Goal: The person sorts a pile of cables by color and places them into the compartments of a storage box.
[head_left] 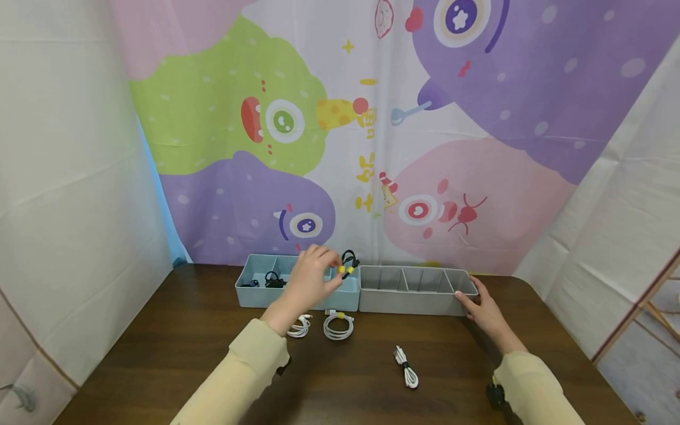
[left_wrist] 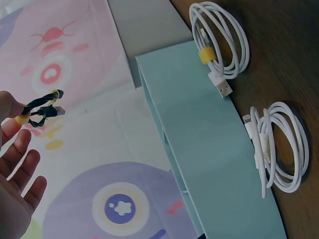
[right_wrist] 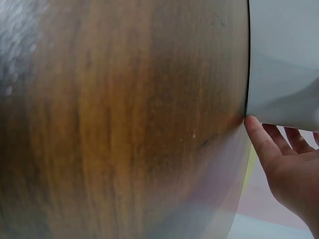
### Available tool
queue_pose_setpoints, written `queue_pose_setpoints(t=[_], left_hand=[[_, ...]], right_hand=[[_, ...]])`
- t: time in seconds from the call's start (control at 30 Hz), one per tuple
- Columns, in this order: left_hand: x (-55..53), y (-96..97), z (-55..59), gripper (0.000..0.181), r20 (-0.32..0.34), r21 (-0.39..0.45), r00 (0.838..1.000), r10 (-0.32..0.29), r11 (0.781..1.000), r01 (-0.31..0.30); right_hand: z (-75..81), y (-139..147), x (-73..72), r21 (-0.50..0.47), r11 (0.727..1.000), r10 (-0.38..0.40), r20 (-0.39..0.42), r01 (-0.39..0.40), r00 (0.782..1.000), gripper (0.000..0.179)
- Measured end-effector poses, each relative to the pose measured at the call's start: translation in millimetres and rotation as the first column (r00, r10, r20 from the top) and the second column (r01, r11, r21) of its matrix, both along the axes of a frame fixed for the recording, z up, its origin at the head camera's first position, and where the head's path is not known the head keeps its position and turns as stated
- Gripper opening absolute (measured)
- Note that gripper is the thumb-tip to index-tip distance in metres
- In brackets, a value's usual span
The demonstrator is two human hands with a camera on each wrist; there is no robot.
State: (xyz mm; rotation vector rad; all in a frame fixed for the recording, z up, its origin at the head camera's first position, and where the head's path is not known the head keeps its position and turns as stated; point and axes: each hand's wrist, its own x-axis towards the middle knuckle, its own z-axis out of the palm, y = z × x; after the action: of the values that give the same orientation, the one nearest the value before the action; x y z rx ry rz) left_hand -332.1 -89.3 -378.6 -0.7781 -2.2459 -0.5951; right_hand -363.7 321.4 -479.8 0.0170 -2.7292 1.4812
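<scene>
My left hand point(head_left: 313, 274) pinches a coiled black cable point(head_left: 348, 264) by its yellow tie, above the right part of the light-blue divided box point(head_left: 297, 300). In the left wrist view the same black cable point(left_wrist: 45, 107) sits between thumb and forefinger, the other fingers loosely spread. A black cable bundle point(head_left: 274, 280) and a small dark blue item point(head_left: 251, 283) lie inside the blue box. At the right end of the grey divided box point(head_left: 414, 304), my right hand point(head_left: 483, 310) holds the corner, thumb at the front and fingers round the end.
In front of the blue box lie two coiled white cables, one with a yellow tie point(head_left: 338, 326) and one partly behind my left wrist point(head_left: 300, 326). A folded white cable with a black tie point(head_left: 406, 367) lies nearer on the brown table point(head_left: 451, 383). A cartoon curtain point(head_left: 361, 147) hangs behind.
</scene>
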Motion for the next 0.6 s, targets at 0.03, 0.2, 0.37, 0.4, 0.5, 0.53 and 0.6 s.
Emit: queue_pose_setpoints(t=[0.03, 0.2, 0.37, 0.4, 0.5, 0.53, 0.6], left_hand=[[-1.5, -0.8, -0.4, 0.014, 0.01, 0.007, 1.0, 0.005, 1.0, -0.005], [-9.5, -4.1, -3.0, 0.014, 0.051, 0.03, 0.999, 0.014, 0.999, -0.016], [-18.4, -5.3, -7.7, 0.014, 0.082, 0.028, 0.996, 0.016, 0.999, -0.018], [-20.1, -5.5, -8.7, 0.014, 0.092, 0.027, 0.996, 0.015, 0.999, -0.018], [-24.7, -6.0, -12.2, 0.013, 0.132, 0.02, 0.991, 0.02, 1.0, -0.023], [-26.2, -6.2, -13.4, 0.013, 0.149, 0.019, 0.989, 0.022, 1.0, -0.025], [-29.0, -6.5, -15.8, 0.012, 0.189, 0.021, 0.982, 0.025, 0.999, -0.029]], right_hand=[[0.2, 0, 0.2, 0.0, 1.0, 0.0, 0.001, 0.0, 1.0, 0.079], [1.2, -2, 2.2, -0.004, 1.0, -0.002, 0.001, 0.002, 1.0, 0.078], [1.2, -2, 2.1, -0.005, 1.0, -0.01, -0.003, 0.01, 1.0, 0.078], [1.0, -2, 1.9, -0.005, 1.0, -0.01, -0.004, 0.01, 1.0, 0.077], [0.7, -2, 1.5, -0.004, 1.0, -0.011, -0.006, 0.011, 1.0, 0.077], [0.8, -2, 1.4, -0.006, 1.0, -0.011, -0.006, 0.011, 1.0, 0.077], [0.9, -2, 1.1, -0.007, 1.0, -0.011, -0.007, 0.011, 1.0, 0.077]])
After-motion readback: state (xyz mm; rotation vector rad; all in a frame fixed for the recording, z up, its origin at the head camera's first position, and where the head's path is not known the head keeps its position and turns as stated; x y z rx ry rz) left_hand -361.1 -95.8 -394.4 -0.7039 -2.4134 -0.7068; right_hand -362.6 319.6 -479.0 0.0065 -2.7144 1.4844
